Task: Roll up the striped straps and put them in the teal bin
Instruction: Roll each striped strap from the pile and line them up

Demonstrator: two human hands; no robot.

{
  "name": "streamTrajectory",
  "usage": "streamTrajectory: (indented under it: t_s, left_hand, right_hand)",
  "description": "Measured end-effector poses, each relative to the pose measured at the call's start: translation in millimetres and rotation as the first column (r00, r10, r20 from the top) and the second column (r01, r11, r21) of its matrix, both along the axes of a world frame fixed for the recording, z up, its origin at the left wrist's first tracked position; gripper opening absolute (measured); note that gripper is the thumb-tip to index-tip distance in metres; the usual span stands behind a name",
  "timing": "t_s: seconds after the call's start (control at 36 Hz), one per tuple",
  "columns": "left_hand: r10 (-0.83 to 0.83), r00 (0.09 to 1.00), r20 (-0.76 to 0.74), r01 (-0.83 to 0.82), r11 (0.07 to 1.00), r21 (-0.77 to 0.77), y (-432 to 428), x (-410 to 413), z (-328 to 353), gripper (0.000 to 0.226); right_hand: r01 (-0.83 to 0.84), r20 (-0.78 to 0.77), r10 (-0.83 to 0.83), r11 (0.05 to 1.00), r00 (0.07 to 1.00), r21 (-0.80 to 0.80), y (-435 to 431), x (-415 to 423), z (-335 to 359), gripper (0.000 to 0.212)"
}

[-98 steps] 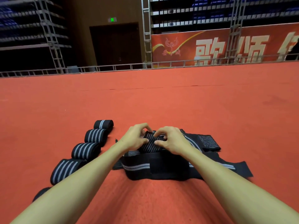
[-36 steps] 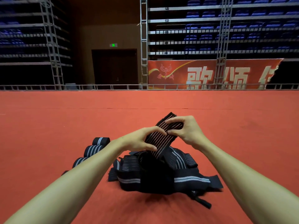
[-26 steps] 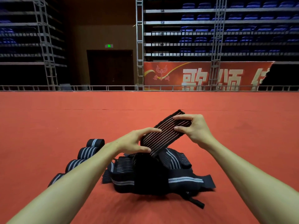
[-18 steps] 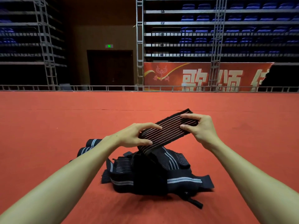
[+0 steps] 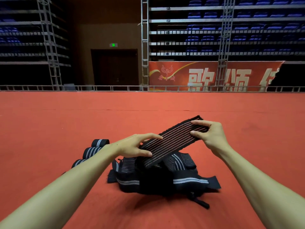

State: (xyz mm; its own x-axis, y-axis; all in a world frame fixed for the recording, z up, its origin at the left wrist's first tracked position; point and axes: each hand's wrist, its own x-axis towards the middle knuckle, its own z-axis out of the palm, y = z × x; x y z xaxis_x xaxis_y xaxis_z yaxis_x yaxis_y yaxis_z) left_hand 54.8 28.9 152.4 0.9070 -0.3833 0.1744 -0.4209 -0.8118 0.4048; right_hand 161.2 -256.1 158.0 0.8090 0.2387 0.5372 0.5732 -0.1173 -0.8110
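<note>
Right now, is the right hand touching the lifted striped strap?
Touching. The head view shows the right hand pinching the far end of the lifted strap between thumb and fingers.

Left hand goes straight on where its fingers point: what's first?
The left hand pinches the striped strap; further along it, probably the right hand gripping the far end, though depth is unclear.

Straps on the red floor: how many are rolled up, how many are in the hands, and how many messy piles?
Rolled straps: 3 in sight beside the left arm
Held strap: 1, pinched by the left hand and the right hand
Tangled pile: 1, too jumbled to count inside
Total: 5
</note>
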Motion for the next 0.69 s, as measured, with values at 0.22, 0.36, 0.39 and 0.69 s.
streamTrajectory:
  t_s: [0.22,0.36,0.39,0.69]
  left_hand:
    - [0.001,1.0,0.008,-0.002,0.998,0.058,0,0,11,0.05]
    - [0.007,0.99,-0.138,0.016,0.987,0.162,7,-5,-10,0.081]
    - [0.011,0.99,-0.14,0.014,0.985,0.173,11,-7,-14,0.085]
    - [0.03,0.997,-0.072,-0.022,0.994,0.11,22,-20,-9,0.068]
  right_hand:
    - [0.016,-0.039,-0.015,0.999,0.999,0.037,-1,-2,-15,0.04]
    - [0.048,-0.063,-0.042,0.995,0.997,0.089,-8,0,-18,0.04]
    - [0.052,-0.067,-0.045,0.994,0.997,0.099,-10,1,-18,0.04]
    - [0.079,-0.101,-0.068,0.991,0.993,0.108,-19,0,-30,0.041]
